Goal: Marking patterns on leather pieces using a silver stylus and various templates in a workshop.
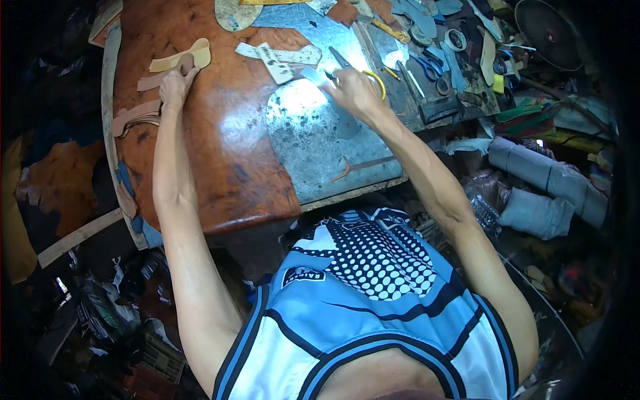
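Observation:
My left hand (pixel 176 88) is at the far left of the table, its fingers closed on a brown strap-shaped leather piece (pixel 187 63). A cream leather piece (pixel 180 61) with a rounded end lies just beyond it. Nearer me sits a small stack of brown leather pieces (pixel 138 118). At the middle right, my right hand (pixel 357 95) is curled over scissors (pixel 382 83) with yellow handles; their dark blades point away to the left. The palm hides their middle. Beside those fingertips is a small pale flat piece (pixel 313 75), which I cannot identify.
Brown leather sheet (pixel 233 180) covers the table's left; a stained grey board (pixel 313 157) lies right. White patterned strips (pixel 275 63) lie between the hands. Blue-handled scissors (pixel 429 67), a tape roll (pixel 455 41) and scraps crowd the far right. Wrapped rolls (pixel 547 173) stand beyond the right edge.

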`<state>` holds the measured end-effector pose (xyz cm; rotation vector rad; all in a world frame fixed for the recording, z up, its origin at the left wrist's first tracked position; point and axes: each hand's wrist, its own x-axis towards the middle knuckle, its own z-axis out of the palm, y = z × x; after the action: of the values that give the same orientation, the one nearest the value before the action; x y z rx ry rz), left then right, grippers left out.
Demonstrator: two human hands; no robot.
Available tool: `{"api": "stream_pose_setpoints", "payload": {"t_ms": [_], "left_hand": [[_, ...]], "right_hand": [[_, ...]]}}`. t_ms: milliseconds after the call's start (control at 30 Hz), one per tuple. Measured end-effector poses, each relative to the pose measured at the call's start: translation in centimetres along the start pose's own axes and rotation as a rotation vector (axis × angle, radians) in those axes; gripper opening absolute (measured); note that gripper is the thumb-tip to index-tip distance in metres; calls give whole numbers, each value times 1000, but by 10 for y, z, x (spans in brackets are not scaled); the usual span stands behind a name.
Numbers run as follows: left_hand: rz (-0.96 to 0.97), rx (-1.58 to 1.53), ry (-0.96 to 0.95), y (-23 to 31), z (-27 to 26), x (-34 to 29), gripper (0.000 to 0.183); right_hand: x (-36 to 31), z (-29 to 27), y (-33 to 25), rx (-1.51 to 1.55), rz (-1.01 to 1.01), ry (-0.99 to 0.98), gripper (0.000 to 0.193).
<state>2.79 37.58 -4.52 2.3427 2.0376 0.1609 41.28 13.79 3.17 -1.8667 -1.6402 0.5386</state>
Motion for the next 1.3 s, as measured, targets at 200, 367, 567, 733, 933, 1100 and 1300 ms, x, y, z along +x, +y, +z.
{"api": "stream_pose_setpoints", "payload": {"t_ms": [200, 367, 567, 733, 933, 1100, 1300], "left_hand": [[85, -65, -6, -30, 10, 13, 55], [78, -148, 35, -51, 0, 9, 45], [-79, -283, 145, -19, -25, -60, 35], [90, -619, 324, 87, -42, -169, 21], [241, -778, 251, 197, -23, -281, 15], [445, -809, 297, 262, 11, -343, 13], [818, -1204, -18, 274, -19, -395, 29]], "right_hand": [[-82, -11, 3, -369, -35, -333, 51], [-77, -2, 15, -344, -74, -267, 44], [-72, 6, 14, -371, -96, -281, 34], [-104, -11, 21, -403, 22, -342, 32], [-164, -42, 30, -415, -9, -305, 44], [-185, -46, 43, -433, 132, -188, 33], [-183, -45, 62, -375, 137, -43, 43]]}}
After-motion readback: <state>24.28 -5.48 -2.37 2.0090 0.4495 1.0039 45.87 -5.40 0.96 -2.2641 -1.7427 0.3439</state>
